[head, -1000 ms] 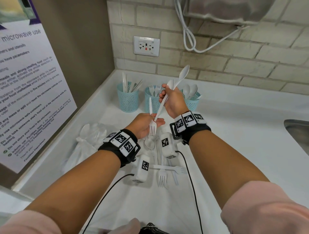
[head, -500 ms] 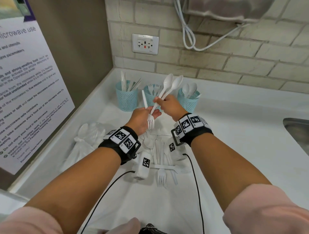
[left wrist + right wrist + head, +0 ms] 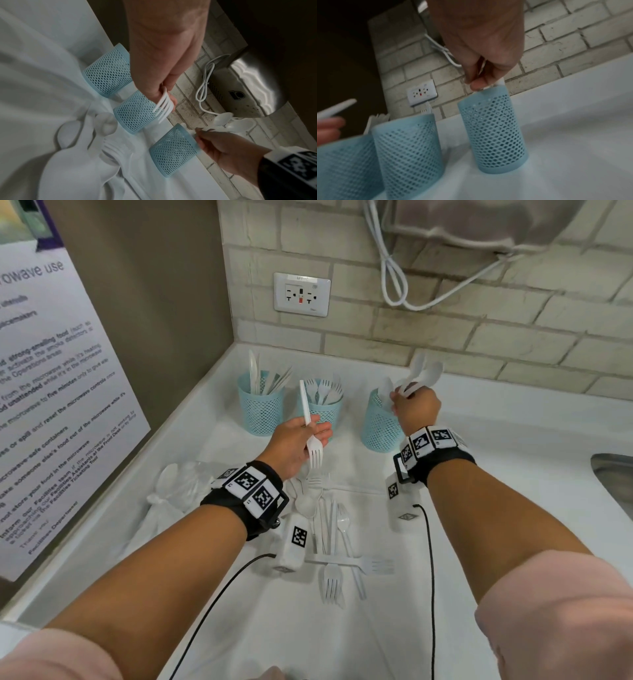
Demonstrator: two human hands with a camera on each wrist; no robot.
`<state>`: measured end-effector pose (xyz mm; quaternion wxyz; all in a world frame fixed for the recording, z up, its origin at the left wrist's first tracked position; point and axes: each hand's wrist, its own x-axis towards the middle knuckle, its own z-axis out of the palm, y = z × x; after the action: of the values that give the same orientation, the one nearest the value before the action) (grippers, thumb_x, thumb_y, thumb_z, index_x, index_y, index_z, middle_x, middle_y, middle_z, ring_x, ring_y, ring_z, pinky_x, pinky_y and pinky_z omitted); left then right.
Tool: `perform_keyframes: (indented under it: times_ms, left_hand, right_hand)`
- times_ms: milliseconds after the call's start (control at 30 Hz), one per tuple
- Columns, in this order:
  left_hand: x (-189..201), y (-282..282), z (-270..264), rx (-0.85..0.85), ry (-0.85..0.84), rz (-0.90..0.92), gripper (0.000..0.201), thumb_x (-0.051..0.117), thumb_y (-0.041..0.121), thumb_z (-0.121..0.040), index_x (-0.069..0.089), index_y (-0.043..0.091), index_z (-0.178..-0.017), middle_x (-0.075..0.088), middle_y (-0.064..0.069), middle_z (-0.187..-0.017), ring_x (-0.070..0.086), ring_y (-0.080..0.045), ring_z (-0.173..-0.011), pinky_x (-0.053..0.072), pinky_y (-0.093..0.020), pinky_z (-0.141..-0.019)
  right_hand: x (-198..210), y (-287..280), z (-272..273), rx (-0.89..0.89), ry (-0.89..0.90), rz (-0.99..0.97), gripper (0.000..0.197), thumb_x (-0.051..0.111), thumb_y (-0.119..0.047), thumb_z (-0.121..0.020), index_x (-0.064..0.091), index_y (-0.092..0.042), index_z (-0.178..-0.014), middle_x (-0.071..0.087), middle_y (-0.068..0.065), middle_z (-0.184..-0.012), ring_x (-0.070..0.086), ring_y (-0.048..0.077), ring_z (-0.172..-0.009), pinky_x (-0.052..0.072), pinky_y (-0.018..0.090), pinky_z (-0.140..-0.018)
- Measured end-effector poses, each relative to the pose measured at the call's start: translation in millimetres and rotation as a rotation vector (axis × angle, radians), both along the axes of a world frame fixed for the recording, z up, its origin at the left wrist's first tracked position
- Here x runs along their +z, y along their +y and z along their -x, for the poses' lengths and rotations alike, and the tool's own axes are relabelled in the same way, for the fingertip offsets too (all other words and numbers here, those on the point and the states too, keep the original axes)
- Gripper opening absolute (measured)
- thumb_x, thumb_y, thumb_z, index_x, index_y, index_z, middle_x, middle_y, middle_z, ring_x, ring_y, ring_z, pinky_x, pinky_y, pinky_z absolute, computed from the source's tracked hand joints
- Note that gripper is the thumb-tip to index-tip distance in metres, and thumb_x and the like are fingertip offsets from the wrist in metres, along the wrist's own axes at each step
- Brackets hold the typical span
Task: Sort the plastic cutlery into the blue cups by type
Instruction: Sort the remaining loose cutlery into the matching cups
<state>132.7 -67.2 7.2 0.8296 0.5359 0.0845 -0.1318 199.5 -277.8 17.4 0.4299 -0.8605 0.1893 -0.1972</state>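
Note:
Three blue mesh cups stand in a row by the back wall: the left cup [image 3: 261, 409] with knives, the middle cup [image 3: 325, 412] with forks, the right cup [image 3: 381, 424] with spoons. My left hand [image 3: 301, 441] pinches a white fork [image 3: 310, 433], tines down, in front of the middle cup. My right hand [image 3: 412, 409] grips white spoons [image 3: 424, 374] by their handles, bowls up, right over the right cup's rim [image 3: 489, 92]. Loose forks and spoons [image 3: 334, 542] lie on the counter between my forearms.
A crumpled clear plastic bag [image 3: 171, 501] lies at the counter's left. A steel sink edge [image 3: 613, 474] shows at the right. A socket [image 3: 301, 294] and a white cable [image 3: 394, 278] hang on the brick wall behind the cups.
My right hand has carried the spoons away from my left hand, rightward and back to the right cup. My left hand has kept the fork and shifted slightly left.

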Motion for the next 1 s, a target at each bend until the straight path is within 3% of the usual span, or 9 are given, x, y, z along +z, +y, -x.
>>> perform_keyframes:
  times_ms: [167, 300, 400, 467, 533, 633, 733, 833, 1000]
  left_hand:
    - [-1, 1, -4, -0.004, 0.01, -0.046, 0.032, 0.042, 0.001, -0.098, 0.045, 0.001, -0.13, 0.059, -0.019, -0.125, 0.059, -0.028, -0.114, 0.048, -0.032, -0.091]
    - [-2, 3, -5, -0.003, 0.015, -0.035, 0.032, 0.043, 0.002, -0.097, 0.043, 0.002, -0.13, 0.058, -0.018, -0.128, 0.057, -0.027, -0.117, 0.047, -0.034, -0.093]
    - [-4, 3, -3, 0.006, 0.008, -0.034, 0.035, 0.044, 0.002, -0.097, 0.04, 0.001, -0.132, 0.058, -0.019, -0.127, 0.058, -0.026, -0.114, 0.047, -0.034, -0.093]
    - [-5, 3, -2, 0.026, 0.002, -0.023, 0.037, 0.044, 0.002, -0.097, 0.038, 0.001, -0.133, 0.058, -0.019, -0.127, 0.059, -0.024, -0.11, 0.047, -0.032, -0.092]
    - [-5, 2, 0, 0.053, -0.006, -0.002, 0.038, 0.045, 0.003, -0.097, 0.037, -0.001, -0.134, 0.058, -0.019, -0.127, 0.059, -0.022, -0.106, 0.047, -0.03, -0.091]
    - [-3, 0, 0, 0.094, -0.024, 0.046, 0.036, 0.044, 0.002, -0.097, 0.035, -0.002, -0.132, 0.058, -0.02, -0.126, 0.059, -0.022, -0.105, 0.047, -0.031, -0.09]
    - [-2, -1, 4, 0.103, -0.053, 0.075, 0.02, 0.045, 0.0, -0.096, 0.042, 0.004, -0.116, 0.063, -0.014, -0.112, 0.062, -0.022, -0.099, 0.054, -0.03, -0.084]
    - [-2, 5, 6, 0.107, -0.07, 0.093, 0.009, 0.047, 0.003, -0.096, 0.048, 0.011, -0.093, 0.064, -0.008, -0.099, 0.064, -0.018, -0.088, 0.054, -0.027, -0.079]
    - [-6, 22, 1, 0.224, -0.009, 0.14, 0.008, 0.046, 0.003, -0.097, 0.049, 0.009, -0.093, 0.063, -0.017, -0.101, 0.064, -0.022, -0.087, 0.056, -0.027, -0.079]
  right_hand:
    - [-3, -4, -9, 0.058, 0.118, 0.101, 0.029, 0.068, -0.025, -0.084, 0.064, 0.001, -0.094, 0.069, 0.019, -0.101, 0.066, 0.032, -0.095, 0.051, 0.033, -0.077]
    - [7, -2, -8, 0.064, 0.095, 0.117, 0.05, 0.071, -0.025, -0.081, 0.054, 0.001, -0.12, 0.06, 0.018, -0.12, 0.061, 0.032, -0.106, 0.05, 0.036, -0.09]
    - [12, 5, 5, 0.017, -0.068, 0.176, 0.056, 0.067, -0.029, -0.084, 0.043, -0.008, -0.13, 0.043, 0.016, -0.131, 0.059, 0.03, -0.1, 0.047, 0.033, -0.082]
    - [15, 16, 17, 0.03, -0.269, 0.269, 0.045, 0.063, -0.03, -0.086, 0.048, -0.01, -0.124, 0.046, 0.014, -0.126, 0.058, 0.025, -0.092, 0.046, 0.03, -0.074]
    - [18, 29, 25, 0.241, -0.317, 0.336, 0.03, 0.062, -0.031, -0.087, 0.059, -0.009, -0.108, 0.06, 0.011, -0.103, 0.056, 0.018, -0.081, 0.047, 0.029, -0.072]
    - [24, 49, 36, 0.716, 0.2, 0.353, 0.033, 0.059, -0.044, -0.088, 0.065, -0.014, -0.096, 0.066, 0.002, -0.089, 0.06, 0.014, -0.078, 0.05, 0.027, -0.071]
    - [22, 59, 44, 0.91, 0.673, 0.051, 0.037, 0.054, -0.046, -0.09, 0.062, -0.015, -0.108, 0.068, 0.003, -0.09, 0.063, 0.013, -0.073, 0.05, 0.022, -0.067]
    - [12, 56, 42, 0.858, 0.603, -0.108, 0.021, 0.061, -0.03, -0.09, 0.065, -0.012, -0.101, 0.065, 0.004, -0.081, 0.058, 0.009, -0.064, 0.049, 0.016, -0.06]
    - [6, 39, 35, 0.754, 0.343, -0.161, 0.02, 0.069, -0.013, -0.084, 0.069, -0.009, -0.103, 0.062, 0.007, -0.075, 0.056, 0.014, -0.069, 0.052, 0.015, -0.065]
